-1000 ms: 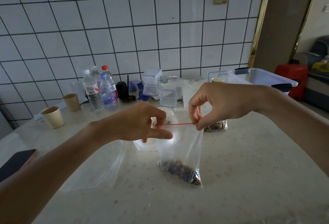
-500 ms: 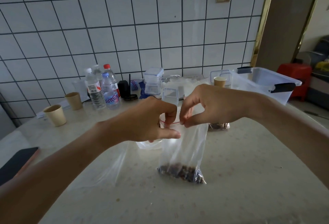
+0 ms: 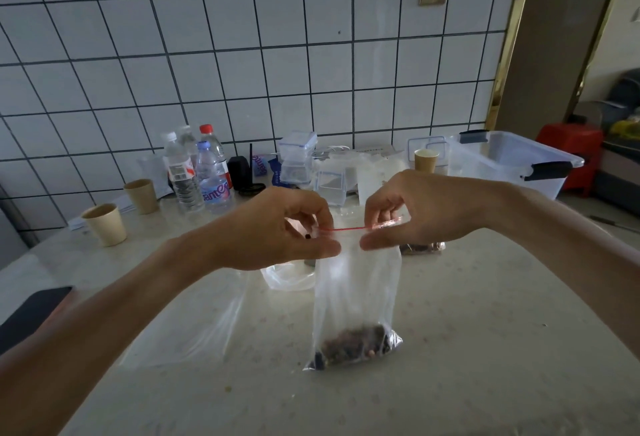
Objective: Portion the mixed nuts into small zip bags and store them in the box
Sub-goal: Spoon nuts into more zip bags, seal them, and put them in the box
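Red zip strip (image 3: 360,227) runs taut between two pinches: the left hand (image 3: 277,228) nips its left end between thumb and curled fingers, the right hand (image 3: 420,209) nips the right end likewise. Below hangs the clear zip bag (image 3: 356,297), upright, its bottom on the pale stone table (image 3: 485,349) with mixed nuts (image 3: 353,345) pooled inside. Behind the right hand lies another filled bag (image 3: 420,248). Farther right stands the clear storage box (image 3: 512,162); paper cups (image 3: 105,224) and water bottles (image 3: 197,172) sit left, near the tiled wall.
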